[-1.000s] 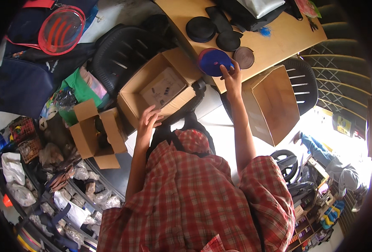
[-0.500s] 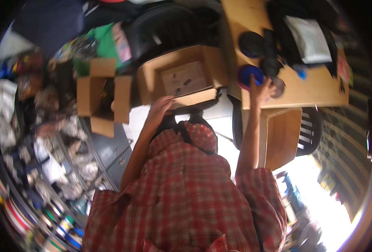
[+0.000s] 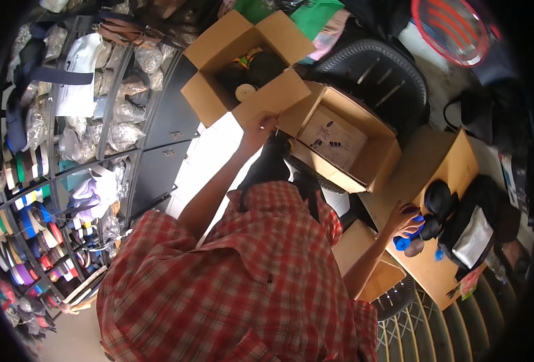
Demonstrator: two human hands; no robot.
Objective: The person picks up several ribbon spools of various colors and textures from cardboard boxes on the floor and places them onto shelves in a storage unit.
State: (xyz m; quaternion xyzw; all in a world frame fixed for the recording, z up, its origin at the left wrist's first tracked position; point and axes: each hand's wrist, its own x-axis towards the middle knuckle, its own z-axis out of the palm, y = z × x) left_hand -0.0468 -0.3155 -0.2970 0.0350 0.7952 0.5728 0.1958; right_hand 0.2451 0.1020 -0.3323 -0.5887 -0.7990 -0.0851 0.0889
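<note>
My left hand point(image 3: 259, 131), fingers curled closed, is at the lower flap of an open cardboard box point(image 3: 203, 99). Whatever is between its fingers is too small to make out. Inside that box lie dark rolls and a pale roll point(image 3: 245, 92). Out to the right, my right hand point(image 3: 399, 222) wraps its fingers round a blue roll point(image 3: 416, 229) on a brown tabletop. Close beside it are a second, brighter blue roll point(image 3: 402, 244), a grey-brown roll point(image 3: 413, 247) and black rolls point(image 3: 437, 194).
Another open carton point(image 3: 345, 136) with a printed sheet inside rests on a black chair point(image 3: 375, 66). A white package point(image 3: 473, 237) lies on black material on the tabletop point(image 3: 442, 289). Shelves of ribbon rolls and bagged goods, with dark drawers point(image 3: 158, 172), line the left. A red-rimmed basket point(image 3: 449, 30) is at far right.
The view has swung round to the left. My left hand has gone from the middle carton's edge to the left box's flap. My right hand remains at the rolls, now closed round a blue one.
</note>
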